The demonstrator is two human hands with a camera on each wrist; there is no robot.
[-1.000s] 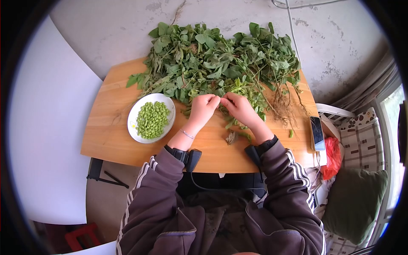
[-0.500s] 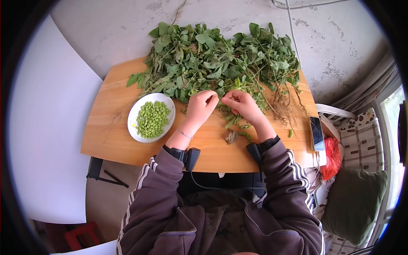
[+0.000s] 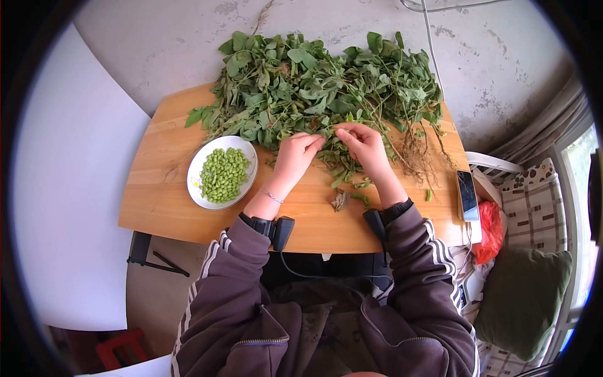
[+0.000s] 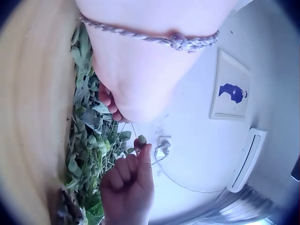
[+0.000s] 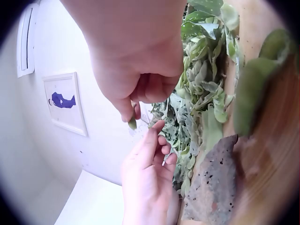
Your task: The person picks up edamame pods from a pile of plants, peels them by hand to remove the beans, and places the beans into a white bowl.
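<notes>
My right hand (image 3: 369,148) pinches a small green bean pod (image 5: 132,123) between thumb and forefinger. Facing it, my left hand (image 3: 295,156) has its thumb and forefinger brought together at a thin strand (image 5: 145,121) that stretches toward the pod; its other fingers are curled loosely. The hands are a small gap apart, in front of a big heap of leafy bean plants (image 3: 314,88). Left of them, a white oval bowl (image 3: 250,183) holds many shelled green beans (image 3: 224,176).
On the wooden table (image 3: 157,182) lie a dry leaf (image 3: 340,200), a few loose pods (image 3: 361,199) and, at the right edge, a phone (image 3: 467,195). Roots (image 3: 414,154) hang out of the heap on the right. A red plastic bag (image 3: 488,232) is beyond that edge.
The fingertips, together a second ago, have drawn apart. My right hand has moved up and to the right with its fingers extended farther; the left has shifted only slightly.
</notes>
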